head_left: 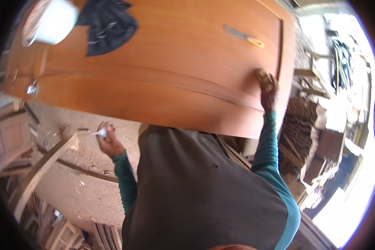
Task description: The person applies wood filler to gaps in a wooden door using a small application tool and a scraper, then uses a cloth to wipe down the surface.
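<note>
White tub [59, 21] on wooden door panel [175, 50] (contents indiscernible). Left hand [109, 142]: curled round small white tapered object [101, 132]. Right hand [269, 91]: gripping tan block [262, 76] at the panel.

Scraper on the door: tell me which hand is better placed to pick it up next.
Right, likely: the right hand is at the door, much nearer the scraper, though its brown block may need setting down. The left hand is beyond the door's near edge, holding a white item.
</note>
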{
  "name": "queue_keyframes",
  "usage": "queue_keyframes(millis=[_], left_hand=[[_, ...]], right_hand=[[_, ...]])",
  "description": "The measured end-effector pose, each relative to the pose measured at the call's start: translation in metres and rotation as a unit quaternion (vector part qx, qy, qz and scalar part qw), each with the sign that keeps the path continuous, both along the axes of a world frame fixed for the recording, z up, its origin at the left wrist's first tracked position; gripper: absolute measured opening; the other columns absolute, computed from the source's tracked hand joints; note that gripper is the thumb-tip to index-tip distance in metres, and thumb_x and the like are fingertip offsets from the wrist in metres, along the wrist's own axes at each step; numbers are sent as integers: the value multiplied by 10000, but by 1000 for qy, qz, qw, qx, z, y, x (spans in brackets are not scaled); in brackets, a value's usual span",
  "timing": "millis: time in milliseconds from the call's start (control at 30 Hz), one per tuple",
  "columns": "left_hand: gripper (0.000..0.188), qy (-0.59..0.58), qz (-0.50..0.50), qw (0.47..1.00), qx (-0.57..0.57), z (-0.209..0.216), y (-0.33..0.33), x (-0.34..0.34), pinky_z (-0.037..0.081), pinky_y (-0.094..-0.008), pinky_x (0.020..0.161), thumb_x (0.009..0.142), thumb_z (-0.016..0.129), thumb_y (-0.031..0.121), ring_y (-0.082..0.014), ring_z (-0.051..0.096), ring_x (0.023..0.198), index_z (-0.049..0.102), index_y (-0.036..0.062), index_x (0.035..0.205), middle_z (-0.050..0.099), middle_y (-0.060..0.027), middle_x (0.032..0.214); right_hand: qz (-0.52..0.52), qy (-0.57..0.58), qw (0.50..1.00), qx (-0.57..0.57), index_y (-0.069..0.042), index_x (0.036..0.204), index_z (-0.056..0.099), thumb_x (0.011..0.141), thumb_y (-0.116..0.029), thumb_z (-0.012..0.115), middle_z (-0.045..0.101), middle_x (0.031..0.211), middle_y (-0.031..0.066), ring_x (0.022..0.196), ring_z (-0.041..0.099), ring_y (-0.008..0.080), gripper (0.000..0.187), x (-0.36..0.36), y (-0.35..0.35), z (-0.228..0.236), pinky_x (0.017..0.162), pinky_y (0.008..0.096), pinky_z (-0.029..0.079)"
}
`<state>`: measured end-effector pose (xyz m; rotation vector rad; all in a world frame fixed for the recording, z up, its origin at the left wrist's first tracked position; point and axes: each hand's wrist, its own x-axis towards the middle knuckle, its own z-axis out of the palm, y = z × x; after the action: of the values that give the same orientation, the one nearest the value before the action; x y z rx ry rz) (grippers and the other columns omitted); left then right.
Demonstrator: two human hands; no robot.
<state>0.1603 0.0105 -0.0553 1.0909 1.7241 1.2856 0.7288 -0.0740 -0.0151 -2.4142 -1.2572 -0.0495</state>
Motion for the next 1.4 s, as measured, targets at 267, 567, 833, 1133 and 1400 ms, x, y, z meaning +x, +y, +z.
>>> queue_keyframes(millis=[267,567,833,1133,1400], left_hand=[[364,87,-18,996,1,15,19,45,544,-286,748,1019,617,243,-153,652,856,594,-40,1247,689,-106,1094],[329,75,-20,997,-16,25,19,61,550,-284,770,1012,630,197,-148,658,883,598,-31,1248,697,-123,1115],[287,62,-15,998,-12,32,2,69,537,-275,775,1003,634,165,-128,634,847,619,-27,1216,691,-90,1012],[271,59,6,998,-20,36,-20,64,550,-285,771,1006,607,152,-143,644,845,630,-33,1202,696,-101,1018],[282,51,-13,998,-16,34,-26,59,536,-271,765,1001,627,122,-120,619,828,606,-44,1227,686,-89,1045]], right_hand=[[18,74,997,1,2,1294,602,967,-232,667,676,1122,169,1013,657,308,407,18,11,-2,849,419,529],[-15,813,532,236,66,1383,483,1053,-402,501,636,1175,213,937,622,219,572,-28,31,8,762,292,524],[55,931,282,227,113,1255,511,931,-379,645,600,1094,253,820,650,266,604,-76,78,2,643,289,563],[108,889,423,138,62,1270,560,945,-416,605,667,1081,189,939,652,269,579,-104,93,-6,810,360,541],[222,732,642,41,4,1312,594,881,-41,701,657,1231,165,1182,621,290,447,-123,111,14,1024,400,478]])
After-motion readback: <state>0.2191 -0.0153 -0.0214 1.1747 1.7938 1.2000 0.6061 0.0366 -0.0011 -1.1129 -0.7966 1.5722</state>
